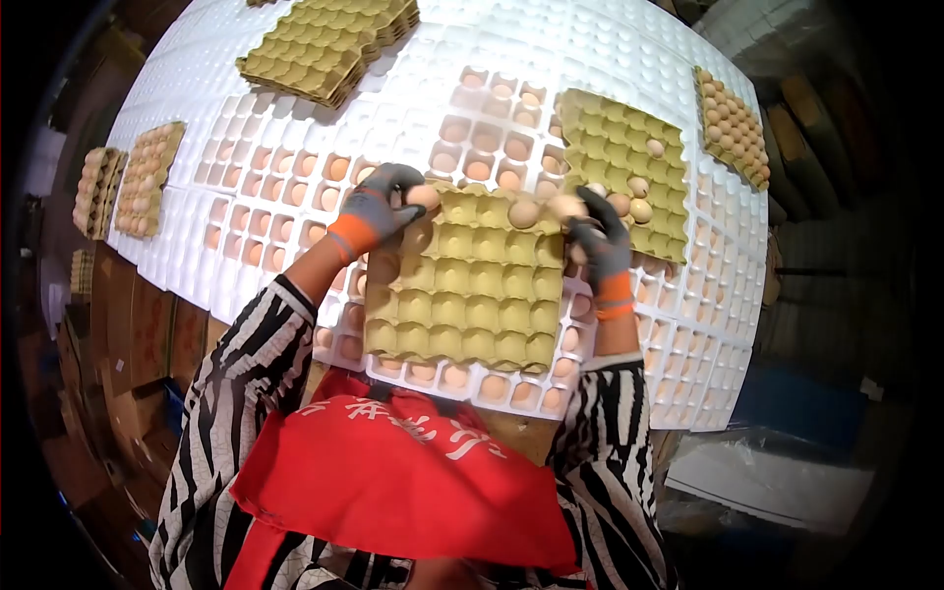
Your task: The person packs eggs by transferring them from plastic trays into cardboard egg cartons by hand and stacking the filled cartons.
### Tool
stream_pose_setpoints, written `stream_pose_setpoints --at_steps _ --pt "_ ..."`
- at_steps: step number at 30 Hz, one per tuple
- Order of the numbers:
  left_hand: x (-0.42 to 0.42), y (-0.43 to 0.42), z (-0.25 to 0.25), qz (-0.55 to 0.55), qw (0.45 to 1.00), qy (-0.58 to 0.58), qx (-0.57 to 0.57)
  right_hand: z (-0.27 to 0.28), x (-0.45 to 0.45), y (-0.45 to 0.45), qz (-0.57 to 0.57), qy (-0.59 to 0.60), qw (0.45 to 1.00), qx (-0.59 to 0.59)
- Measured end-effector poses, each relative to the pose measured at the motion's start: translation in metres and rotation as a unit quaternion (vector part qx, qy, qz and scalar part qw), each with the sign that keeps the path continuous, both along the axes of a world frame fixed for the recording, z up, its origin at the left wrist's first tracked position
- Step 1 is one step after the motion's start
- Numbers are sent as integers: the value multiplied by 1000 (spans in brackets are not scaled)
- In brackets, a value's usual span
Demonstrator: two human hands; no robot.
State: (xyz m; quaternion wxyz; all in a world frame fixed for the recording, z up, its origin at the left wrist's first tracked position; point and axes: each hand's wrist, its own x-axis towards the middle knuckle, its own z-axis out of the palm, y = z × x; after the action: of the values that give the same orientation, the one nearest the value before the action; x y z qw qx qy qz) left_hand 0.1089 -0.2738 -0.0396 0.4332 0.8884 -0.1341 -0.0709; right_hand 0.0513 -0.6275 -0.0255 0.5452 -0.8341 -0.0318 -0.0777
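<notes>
A yellowish pulp egg tray [467, 285] lies in front of me on white foam trays, its cups mostly bare. At its far left corner my left hand [376, 205], in a grey and orange glove, is closed on an egg [424, 197]. My right hand [602, 239], gloved the same way, grips another egg [567, 206] at the far right corner. A single egg [522, 213] sits at the tray's far edge between the hands. Just beyond my right hand, a second pulp tray [610, 138] carries several loose eggs [640, 209].
White foam trays [492, 388] with eggs in their cups cover the table. A stack of pulp trays [329, 44] stands at the far left. Egg-filled trays [733, 126] lie at the right edge, and more [147, 182] at the left. Cardboard boxes [138, 324] stand below left.
</notes>
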Motion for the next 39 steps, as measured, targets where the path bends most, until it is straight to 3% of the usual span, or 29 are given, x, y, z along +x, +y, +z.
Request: stream_pose_setpoints --at_steps 1,3,5,6,7,9,10,11,12,14,16,17,19,20,23,25,26,27,28,31,33,36,39 --pt "-3 7 -4 27 992 42 -113 6 -1 0 13 42 989 138" --pt "-15 12 24 84 956 190 -208 19 -2 1 2 112 900 420" --pt "-26 26 26 95 931 238 -261 34 12 11 12 200 946 254" --pt "-34 31 31 115 928 234 -265 15 27 14 103 -25 993 -44" --pt "-40 35 36 135 926 231 -268 17 32 27 120 -84 969 -199" --pt "-49 53 36 153 929 196 -273 33 33 57 104 82 863 -488" --pt "-55 67 36 166 931 178 -272 5 41 56 109 96 824 -547" --pt "-60 85 31 199 913 187 -303 -20 44 48 88 101 842 -523" --pt "-65 107 32 214 910 185 -304 11 40 61 75 161 848 -500" --pt "-78 156 33 253 909 153 -293 16 21 56 6 -59 937 -345" --pt "-94 210 31 295 902 121 -290 37 5 68 -70 48 988 -128" --pt "-100 231 34 312 915 101 -236 49 -4 85 -58 64 991 -104" --pt "-115 267 30 332 937 61 -93 49 -25 145 16 6 995 -98" --pt "-124 298 0 301 953 3 -33 50 -35 185 70 -7 991 -113" --pt "-147 303 -4 210 975 -50 -51 47 -66 309 183 57 973 -130" --pt "-157 297 -4 156 986 -58 5 35 -75 369 197 102 946 -235" --pt "-159 293 -8 131 991 -41 11 23 -79 389 192 111 933 -285" --pt "-156 289 -14 79 984 -144 70 12 -83 404 185 121 916 -334" --pt "-152 288 -23 45 983 -137 112 8 -84 418 184 154 890 -387" --pt "-139 286 -31 -11 980 -119 159 -13 -97 426 126 148 898 -394" --pt "-135 292 -29 18 990 -129 55 -9 -111 427 53 127 945 -298" --pt "-133 309 -45 46 983 -178 -9 -25 -128 418 -56 122 976 -173" --pt "-132 315 -66 4 977 -209 46 -28 -133 417 -95 159 973 -141"
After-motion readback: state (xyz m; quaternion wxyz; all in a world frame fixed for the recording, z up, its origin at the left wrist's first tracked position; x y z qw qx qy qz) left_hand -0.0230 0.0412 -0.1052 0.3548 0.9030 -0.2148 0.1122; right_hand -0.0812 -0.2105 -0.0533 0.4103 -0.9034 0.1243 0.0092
